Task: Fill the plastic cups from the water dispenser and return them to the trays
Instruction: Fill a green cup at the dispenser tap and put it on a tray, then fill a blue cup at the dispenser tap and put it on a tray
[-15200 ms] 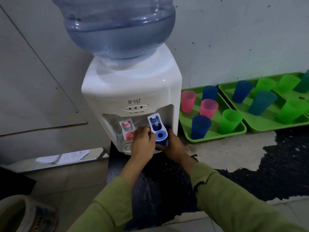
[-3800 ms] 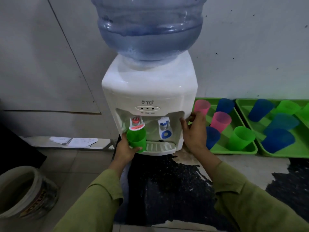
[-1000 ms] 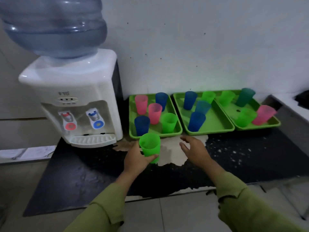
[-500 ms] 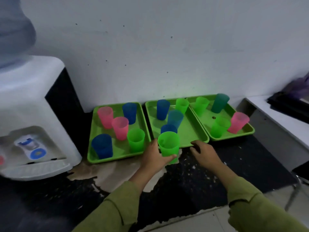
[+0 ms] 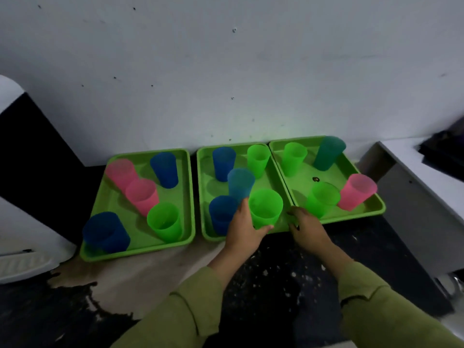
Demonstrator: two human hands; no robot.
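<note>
At the far left edge of the frame stands the white water dispenser [image 5: 15, 237], only partly in view. Right of it, along the wall, lie three green trays side by side. The left tray [image 5: 140, 249] carries two pink, two blue and one green cup. In the middle of the frame, the left hand [image 5: 244, 232] is wrapped around a bright green cup [image 5: 265, 208], holding it upright over the front right corner of the middle tray [image 5: 203, 197], just beside a blue cup [image 5: 221, 213]; whether its base touches the tray cannot be told. Just right, the right hand [image 5: 307, 228] rests with fingers on the tray's front edge, gripping no cup. The right tray [image 5: 376, 209] holds five cups.
</note>
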